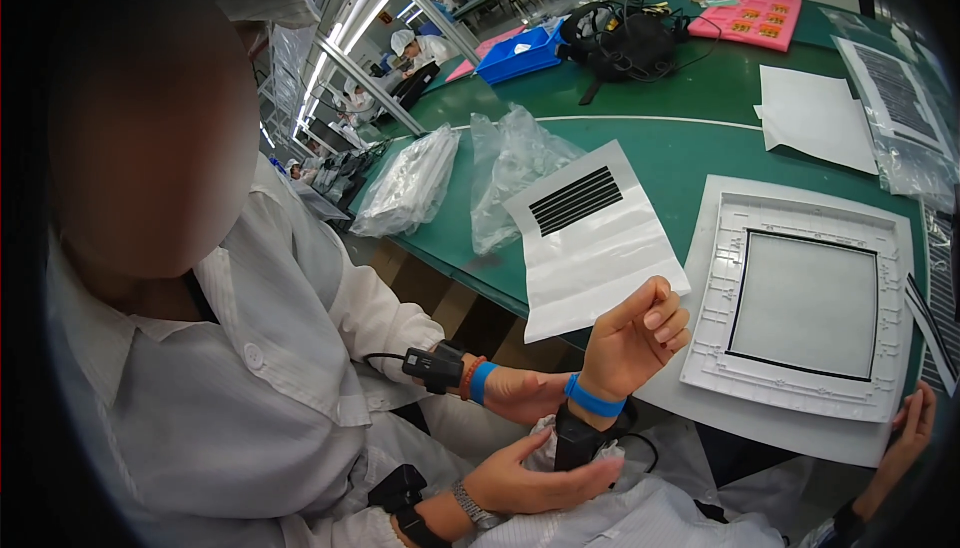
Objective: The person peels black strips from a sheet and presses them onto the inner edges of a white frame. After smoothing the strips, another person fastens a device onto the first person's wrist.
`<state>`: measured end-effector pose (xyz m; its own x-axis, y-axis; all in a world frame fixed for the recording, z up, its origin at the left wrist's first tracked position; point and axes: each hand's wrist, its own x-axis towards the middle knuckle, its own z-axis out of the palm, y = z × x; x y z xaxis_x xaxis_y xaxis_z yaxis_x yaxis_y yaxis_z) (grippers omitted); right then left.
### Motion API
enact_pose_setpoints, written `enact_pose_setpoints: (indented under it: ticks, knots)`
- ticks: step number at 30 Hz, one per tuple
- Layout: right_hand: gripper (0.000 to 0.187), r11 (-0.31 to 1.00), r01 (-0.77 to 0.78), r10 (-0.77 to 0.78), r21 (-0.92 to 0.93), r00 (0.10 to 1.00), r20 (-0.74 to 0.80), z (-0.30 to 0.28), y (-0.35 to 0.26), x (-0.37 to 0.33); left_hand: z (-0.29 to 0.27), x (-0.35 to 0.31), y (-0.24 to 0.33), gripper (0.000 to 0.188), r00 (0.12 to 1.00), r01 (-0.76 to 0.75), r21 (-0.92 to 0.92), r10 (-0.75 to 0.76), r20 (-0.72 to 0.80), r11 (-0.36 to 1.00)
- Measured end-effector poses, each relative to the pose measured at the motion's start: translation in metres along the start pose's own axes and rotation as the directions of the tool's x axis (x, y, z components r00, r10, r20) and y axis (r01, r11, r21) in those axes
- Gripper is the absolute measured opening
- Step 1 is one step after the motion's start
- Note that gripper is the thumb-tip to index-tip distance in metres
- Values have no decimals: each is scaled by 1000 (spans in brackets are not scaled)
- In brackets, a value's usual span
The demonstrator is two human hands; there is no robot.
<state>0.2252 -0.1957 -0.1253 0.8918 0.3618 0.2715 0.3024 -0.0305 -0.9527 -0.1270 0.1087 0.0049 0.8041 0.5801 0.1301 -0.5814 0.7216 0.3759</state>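
My left hand (635, 338) is raised in front of the green table, fingers loosely curled in and holding nothing. Around its wrist are a blue band (594, 397) and a black strapped device (577, 438). A person in a white coat sits at my left. That person's one hand (525, 395) is beside my wrist; the other hand (545, 478) reaches under the device. At the far right, my right hand (912, 423) rests by the corner of a white board (665, 388), fingers apart. On the board lies a white plastic frame (790, 378) with black strips along its inner opening.
A white sheet with black strips (600, 273) lies near my left hand, beside clear plastic bags (515, 168). Farther back are a blue tray (520, 56), black cabled gear (625, 43) and a pink foam tray (750, 13). White paper (812, 118) and bagged strip sheets (900, 113) lie right.
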Motion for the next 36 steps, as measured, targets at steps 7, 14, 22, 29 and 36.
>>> enact_pose_setpoints:
  ticks: [7,14,22,29,36]
  knots:
    - [21,1000,17,-17,-7,1000,-20,9,-6,6,3,1,6,22,1000,-1,91,-1,20,996]
    - [15,998,-67,67,-5,996,-54,19,-36,-6,-16,3,-11,19,996,3,160,12,-87,987]
    - [9,968,-83,94,237,995,-34,35,-65,-17,-15,-11,-5,19,959,88,339,12,-283,937]
    - [6,945,-122,147,303,987,-62,34,-84,-14,-21,-16,26,25,988,-60,114,75,-134,992]
    - [9,928,-136,143,346,990,5,34,-82,-16,-54,-10,41,27,992,-83,51,88,-87,995]
